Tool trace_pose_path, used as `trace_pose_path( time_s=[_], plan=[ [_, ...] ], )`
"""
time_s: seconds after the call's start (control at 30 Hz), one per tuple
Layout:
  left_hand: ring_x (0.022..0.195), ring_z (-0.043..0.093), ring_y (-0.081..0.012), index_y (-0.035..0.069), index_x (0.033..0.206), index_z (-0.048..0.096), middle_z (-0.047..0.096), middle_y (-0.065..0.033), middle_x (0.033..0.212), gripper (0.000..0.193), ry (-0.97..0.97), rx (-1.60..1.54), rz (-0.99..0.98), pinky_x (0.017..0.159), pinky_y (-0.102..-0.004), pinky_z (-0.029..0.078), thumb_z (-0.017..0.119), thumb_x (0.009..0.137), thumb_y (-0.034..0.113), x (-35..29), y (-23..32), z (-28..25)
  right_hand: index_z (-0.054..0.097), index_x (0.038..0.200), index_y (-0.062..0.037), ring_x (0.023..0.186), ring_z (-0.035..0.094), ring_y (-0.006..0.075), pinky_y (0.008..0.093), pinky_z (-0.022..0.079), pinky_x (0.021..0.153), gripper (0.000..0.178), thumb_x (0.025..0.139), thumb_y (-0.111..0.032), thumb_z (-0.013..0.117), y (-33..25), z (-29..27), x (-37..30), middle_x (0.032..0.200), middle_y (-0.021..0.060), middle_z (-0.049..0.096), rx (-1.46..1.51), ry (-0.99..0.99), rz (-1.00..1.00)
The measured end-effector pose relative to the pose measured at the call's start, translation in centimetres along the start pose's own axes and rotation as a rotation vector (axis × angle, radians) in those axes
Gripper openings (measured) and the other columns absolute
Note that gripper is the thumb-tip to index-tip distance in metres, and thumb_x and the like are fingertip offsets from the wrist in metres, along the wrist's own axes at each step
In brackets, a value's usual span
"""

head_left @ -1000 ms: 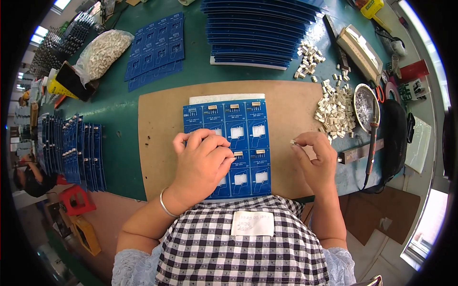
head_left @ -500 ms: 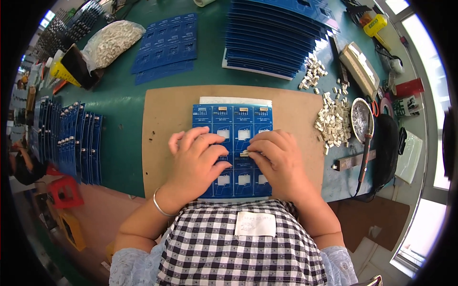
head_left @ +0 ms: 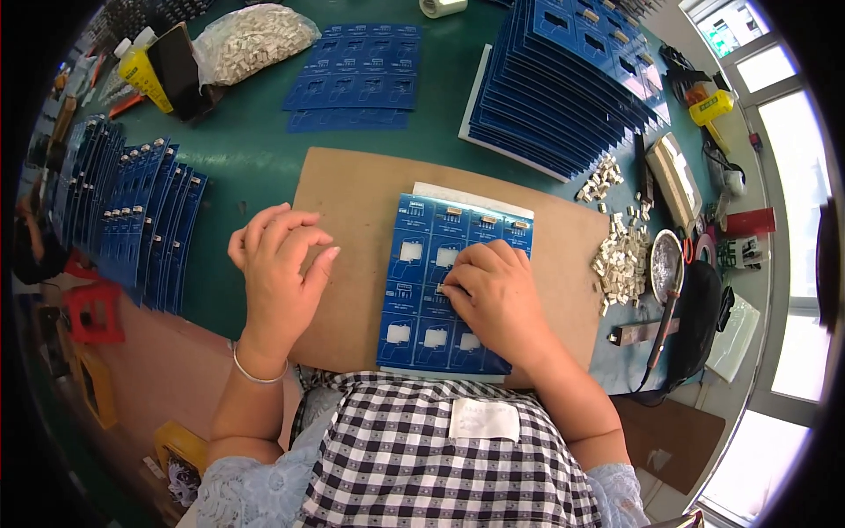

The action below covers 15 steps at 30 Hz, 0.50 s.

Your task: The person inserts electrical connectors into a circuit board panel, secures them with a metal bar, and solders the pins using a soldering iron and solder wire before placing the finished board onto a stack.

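Note:
A blue circuit board panel (head_left: 410, 310) with rows of pale cut-outs lies on a white pad (head_left: 466, 195), in front of me. Small white connectors sit along its far row. My right hand (head_left: 500, 299) is over the panel's middle, thumb and forefinger pinched on a small white connector (head_left: 442, 289) at the second row of connector places. The fingers partly hide that connector and the panel's right side. Off to the left, my left hand (head_left: 286, 268) hovers above the brown board (head_left: 348, 198), fingers apart and holding nothing.
Loose white connectors (head_left: 623, 264) are heaped at the right, beside a metal dish (head_left: 666, 233) and a soldering iron (head_left: 660, 339). A tall stack of blue panels (head_left: 546, 114) stands at the far right. Upright panels (head_left: 141, 220) stand left. A bag of connectors (head_left: 257, 44) lies far left.
My left hand has lifted off the panel and swung left, its fingers spreading. The right hand stays pinched at the panel's middle. The view has shifted and tilted somewhat.

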<state>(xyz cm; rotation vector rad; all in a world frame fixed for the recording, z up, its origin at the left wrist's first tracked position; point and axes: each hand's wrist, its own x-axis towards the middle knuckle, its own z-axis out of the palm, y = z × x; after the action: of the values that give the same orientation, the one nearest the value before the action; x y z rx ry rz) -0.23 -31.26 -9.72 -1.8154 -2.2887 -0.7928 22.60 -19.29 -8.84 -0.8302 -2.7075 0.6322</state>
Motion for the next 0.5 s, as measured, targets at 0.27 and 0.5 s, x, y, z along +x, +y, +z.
trace_pose_path(
  time_s=[0.27,0.5],
  plan=[
    [0.113,0.053,-0.0235,0.012,0.089,0.064,0.064,-0.0014,0.107,0.011,0.050,0.100,-0.034,0.095,-0.0385,0.028,0.069,0.080,0.013,0.9,-2.4,-0.7,0.065,0.081,-0.0096,0.089,0.053,0.0222,0.0372,0.039,0.083,0.006,0.076,-0.012,0.069,-0.4,0.9,-1.0,0.091,0.0014,0.059,-0.049,0.138,-0.024],
    [0.102,0.053,-0.0206,0.014,0.088,0.068,0.061,0.0020,0.093,0.009,-0.024,0.071,-0.041,0.095,-0.0416,0.027,0.069,0.080,0.013,1.2,-3.4,0.4,0.065,0.082,-0.0087,0.090,0.054,0.0223,0.0370,0.040,0.085,0.007,0.076,-0.011,0.069,-0.6,0.7,-0.9,0.092,0.0018,0.059,-0.121,0.134,-0.083]
  ],
)
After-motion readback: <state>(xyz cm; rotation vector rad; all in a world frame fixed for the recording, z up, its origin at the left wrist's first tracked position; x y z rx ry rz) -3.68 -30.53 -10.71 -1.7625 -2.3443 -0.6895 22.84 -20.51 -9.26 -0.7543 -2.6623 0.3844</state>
